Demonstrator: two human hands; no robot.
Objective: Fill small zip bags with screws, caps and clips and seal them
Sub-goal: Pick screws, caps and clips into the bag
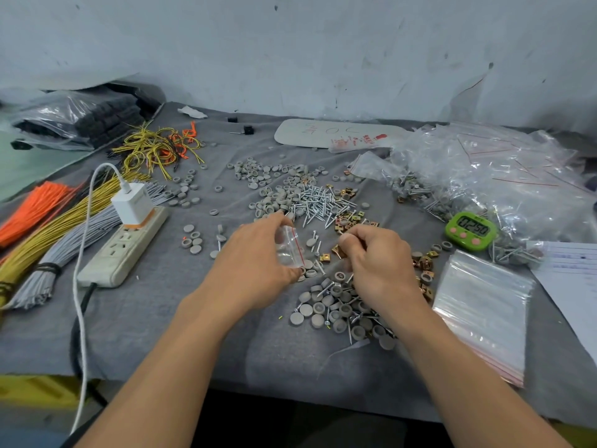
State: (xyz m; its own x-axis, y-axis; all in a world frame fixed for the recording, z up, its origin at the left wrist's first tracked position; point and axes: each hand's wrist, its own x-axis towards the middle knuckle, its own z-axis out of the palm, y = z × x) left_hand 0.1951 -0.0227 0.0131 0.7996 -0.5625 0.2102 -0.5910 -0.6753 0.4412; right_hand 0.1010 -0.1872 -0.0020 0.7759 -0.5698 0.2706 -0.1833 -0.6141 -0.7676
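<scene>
My left hand holds a small clear zip bag with a red seal line, upright above the grey cloth. Just right of it, my right hand has its fingers curled and pinches small parts, among them a brass clip. Grey round caps and loose screws lie under and in front of my right hand. Farther back sits a pile of silver screws, with more grey caps to its left and brass clips to its right.
A stack of empty zip bags lies at the right, behind it a green timer and a heap of filled bags. At the left are a white power strip with a charger, and bundles of orange, yellow and grey wires.
</scene>
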